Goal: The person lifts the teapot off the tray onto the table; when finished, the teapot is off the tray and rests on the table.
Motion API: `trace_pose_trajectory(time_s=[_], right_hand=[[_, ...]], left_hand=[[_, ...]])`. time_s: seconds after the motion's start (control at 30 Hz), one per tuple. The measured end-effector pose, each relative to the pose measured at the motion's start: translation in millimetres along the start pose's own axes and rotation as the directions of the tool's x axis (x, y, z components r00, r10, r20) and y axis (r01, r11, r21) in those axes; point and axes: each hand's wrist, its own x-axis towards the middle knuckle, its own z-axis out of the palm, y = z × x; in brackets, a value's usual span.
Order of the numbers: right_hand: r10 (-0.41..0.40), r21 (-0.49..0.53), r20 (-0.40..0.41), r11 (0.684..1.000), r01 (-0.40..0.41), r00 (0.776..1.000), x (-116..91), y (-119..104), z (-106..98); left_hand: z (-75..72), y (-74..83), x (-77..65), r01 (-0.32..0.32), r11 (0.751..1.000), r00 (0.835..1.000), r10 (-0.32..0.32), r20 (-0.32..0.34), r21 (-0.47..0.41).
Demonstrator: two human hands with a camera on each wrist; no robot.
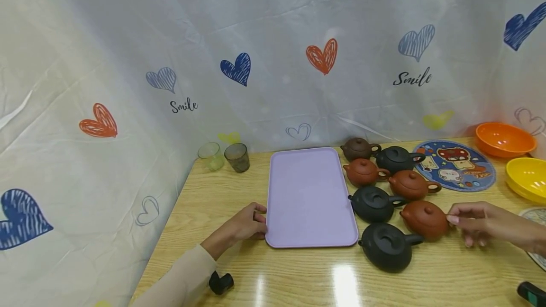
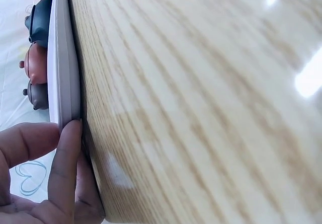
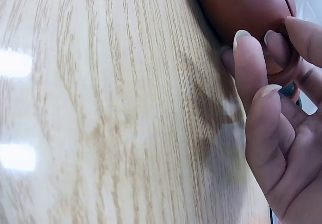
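A lilac tray (image 1: 311,198) lies flat on the table. At its near left corner, my left hand (image 1: 246,224) pinches the rim; in the left wrist view, fingertips (image 2: 68,143) meet on the tray's edge (image 2: 68,83). On the other side, my right hand (image 1: 484,224) grips the handle of a reddish-brown clay teapot (image 1: 425,219), its spout toward the tray. Up close in the right wrist view, one finger passes through the handle loop (image 3: 289,73) and the thumb presses from above. A black teapot (image 1: 386,248) sits just in front of it, beside the tray.
More teapots stand in two columns along the tray's right side, among them a black one (image 1: 373,203) and a dark brown one (image 1: 358,149). Two glasses (image 1: 237,158) stand back left. A round blue mat (image 1: 455,165), an orange bowl (image 1: 505,139) and a yellow bowl (image 1: 529,179) occupy the right.
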Motion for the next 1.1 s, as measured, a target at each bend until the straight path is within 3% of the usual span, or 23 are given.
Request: trace_pose_trajectory(time_s=[0.47,0.73,0.93,1.1], right_hand=[[0.115,-0.065,-0.119,0.990,-0.124,0.986,-3,-7,5],[0.185,-0.108,-0.200,0.972,-0.210,0.962,-6,-9,7],[0.187,-0.164,-0.368,0.951,-0.261,0.911,-13,-10,7],[-0.017,-0.285,-0.538,0.945,-0.163,0.843,-28,-6,8]], left_hand=[[0.6,-0.4,-0.6,-0.008,1.000,1.000,0.008,-0.001,0.001],[-0.5,-0.7,0.2,-0.012,1.000,1.000,0.012,0.001,-0.002],[-0.9,0.3,-4.8,0.001,1.000,1.000,-0.001,0.004,-0.007],[-1.9,0.4,-14.0,-0.039,0.999,0.997,0.038,-0.069,-0.012]])
